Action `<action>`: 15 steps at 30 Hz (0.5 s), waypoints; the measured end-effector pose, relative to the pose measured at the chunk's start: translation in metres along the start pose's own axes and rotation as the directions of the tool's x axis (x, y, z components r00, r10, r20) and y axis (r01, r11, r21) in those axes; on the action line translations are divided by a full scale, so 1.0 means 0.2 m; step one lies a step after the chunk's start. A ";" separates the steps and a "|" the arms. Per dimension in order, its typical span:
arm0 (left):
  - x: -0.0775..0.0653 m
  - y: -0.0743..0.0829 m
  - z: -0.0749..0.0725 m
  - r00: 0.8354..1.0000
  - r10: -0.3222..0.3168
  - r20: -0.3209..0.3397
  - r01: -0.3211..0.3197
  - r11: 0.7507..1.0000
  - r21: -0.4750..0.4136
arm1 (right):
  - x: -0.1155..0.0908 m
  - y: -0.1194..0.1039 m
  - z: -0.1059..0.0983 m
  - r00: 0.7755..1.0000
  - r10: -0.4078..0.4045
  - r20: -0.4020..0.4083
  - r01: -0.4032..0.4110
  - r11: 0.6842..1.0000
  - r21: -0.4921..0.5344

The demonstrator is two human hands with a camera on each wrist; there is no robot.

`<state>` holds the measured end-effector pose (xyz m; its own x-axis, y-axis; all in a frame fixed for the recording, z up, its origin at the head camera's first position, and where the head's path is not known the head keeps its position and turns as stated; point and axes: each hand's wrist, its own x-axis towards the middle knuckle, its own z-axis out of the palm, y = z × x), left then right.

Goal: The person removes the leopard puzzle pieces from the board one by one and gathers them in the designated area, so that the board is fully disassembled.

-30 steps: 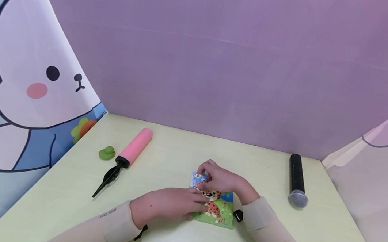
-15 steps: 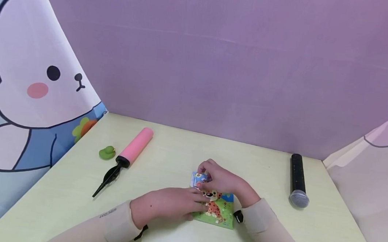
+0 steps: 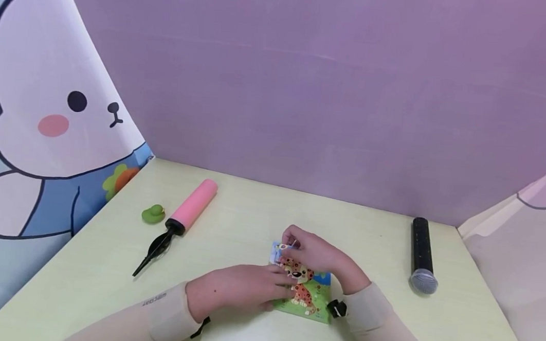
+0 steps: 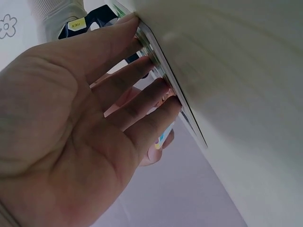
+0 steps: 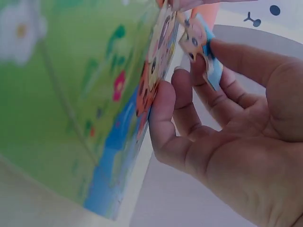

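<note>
A jigsaw puzzle board (image 3: pixel 314 309) with a spotted leopard cub on green grass lies on the table in front of me. My left hand (image 3: pixel 243 287) rests its outstretched fingertips on the board's left side; the left wrist view shows those fingers (image 4: pixel 142 106) against its edge. Over the board's upper left corner is my right hand (image 3: pixel 317 255). Between its thumb and fingers it pinches a jigsaw piece (image 5: pixel 195 38), printed in orange and blue, tilted and off the board in the right wrist view. Two other right fingertips touch the board's edge.
On the left lie a pink hand pump (image 3: pixel 194 205) with a black nozzle and a green toy duck (image 3: pixel 154 214). A black microphone (image 3: pixel 422 255) lies at the right. A purple backdrop (image 3: pixel 313 100) stands behind the pale table (image 3: pixel 238 220).
The jigsaw piece at the board's upper left corner has been tilted up in my right fingers. My left hand stays on the board. The head view has shifted slightly.
</note>
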<state>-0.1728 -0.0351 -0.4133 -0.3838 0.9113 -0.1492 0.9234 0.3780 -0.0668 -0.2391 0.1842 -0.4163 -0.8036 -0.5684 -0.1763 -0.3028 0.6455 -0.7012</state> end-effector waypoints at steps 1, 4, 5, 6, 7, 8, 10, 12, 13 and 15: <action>0.00 0.00 0.00 1.000 0.002 0.001 -0.002 1.000 0.005 | 0.00 0.01 0.00 1.000 0.009 -0.011 -0.009 1.000 0.009; 0.00 0.00 0.00 1.000 0.003 0.004 -0.003 1.000 -0.001 | 0.00 0.03 -0.01 0.998 0.035 -0.048 -0.032 0.997 0.071; 0.00 0.00 0.00 1.000 0.002 0.005 -0.002 1.000 -0.006 | 0.00 0.04 -0.02 0.998 0.042 -0.056 -0.036 0.995 0.093; 0.00 -0.01 -0.01 1.000 0.002 0.006 -0.002 1.000 -0.007 | -0.01 0.04 -0.03 0.997 0.048 -0.062 -0.041 0.992 0.120; 0.00 0.00 -0.01 1.000 0.000 0.007 0.000 1.000 -0.010 | -0.01 0.05 -0.03 0.996 0.052 -0.066 -0.042 0.989 0.143; 0.00 0.00 -0.01 1.000 -0.003 0.008 0.003 1.000 -0.014 | -0.01 0.05 -0.04 0.996 0.054 -0.069 -0.042 0.985 0.165; 0.00 -0.01 0.00 1.000 0.001 0.002 -0.001 1.000 -0.017 | -0.03 0.07 -0.05 0.996 0.060 -0.069 -0.045 0.978 0.204; 0.00 -0.01 0.00 1.000 0.006 -0.002 -0.007 1.000 -0.021 | -0.04 0.09 -0.07 0.994 0.072 -0.077 -0.053 0.972 0.228; 0.00 -0.01 0.00 1.000 0.008 -0.003 -0.008 1.000 -0.026 | -0.05 0.10 -0.07 0.993 0.077 -0.084 -0.055 0.970 0.236; 0.00 -0.02 0.00 1.000 0.007 -0.004 -0.007 0.999 -0.039 | -0.08 0.12 -0.09 0.990 0.099 -0.101 -0.071 0.965 0.253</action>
<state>-0.1758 -0.0356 -0.4136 -0.3775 0.9145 -0.1459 0.9255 0.3777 -0.0274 -0.2435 0.2180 -0.4175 -0.8775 -0.4469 -0.1742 -0.1055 0.5341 -0.8388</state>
